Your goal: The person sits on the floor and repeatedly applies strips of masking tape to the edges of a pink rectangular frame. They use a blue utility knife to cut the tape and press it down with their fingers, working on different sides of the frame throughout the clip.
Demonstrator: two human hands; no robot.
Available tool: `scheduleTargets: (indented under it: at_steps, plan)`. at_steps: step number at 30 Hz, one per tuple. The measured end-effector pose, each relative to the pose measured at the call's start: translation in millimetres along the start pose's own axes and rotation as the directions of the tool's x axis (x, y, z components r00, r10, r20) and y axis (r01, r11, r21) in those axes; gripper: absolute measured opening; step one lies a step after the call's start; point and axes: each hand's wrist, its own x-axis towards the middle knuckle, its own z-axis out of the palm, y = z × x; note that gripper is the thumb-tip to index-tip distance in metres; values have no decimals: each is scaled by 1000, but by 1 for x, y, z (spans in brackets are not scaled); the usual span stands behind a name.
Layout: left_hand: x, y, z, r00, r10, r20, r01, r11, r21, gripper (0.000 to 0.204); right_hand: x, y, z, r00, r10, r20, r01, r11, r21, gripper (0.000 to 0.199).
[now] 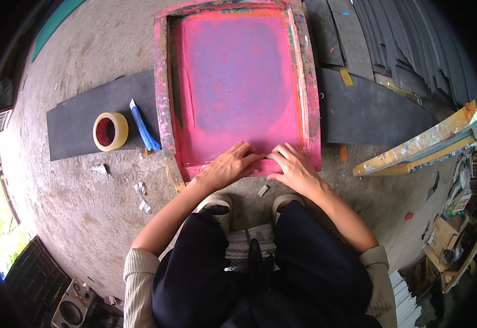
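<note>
A screen-printing frame lies in front of me, its wooden bars stained pink and its mesh pink with a purple-blue middle. Both hands are at its near bar. My left hand is closed over the bar left of centre, fingers bent on the inner side. Close beside it, my right hand is closed on the same bar, with its thumb along the outer edge. The fingertips of the two hands nearly meet. Whether something thin is pinched between them and the bar, I cannot make out.
A dark board extends left under the frame, bearing a tape roll and a blue utility knife. Another dark board lies right. A wooden frame stands tilted at right. Dark sheets are stacked beyond; a speaker sits lower left.
</note>
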Motion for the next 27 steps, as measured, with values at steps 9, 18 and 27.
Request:
scheduleTargets:
  at_steps: [9,18,27]
  plan:
    - [3,-4,-9,933,-284,222,336,909,-247,31,-19,0,-34,992,94,84,-65,951,-304,41]
    - [54,14,28,981,15,196,38,963,-268,32,-26,13,-39,999,34,37,-22,954,-298,52]
    - [71,36,51,988,-66,143,72,997,-35,31,-63,23,-19,948,66,-312,-163,941,-296,77]
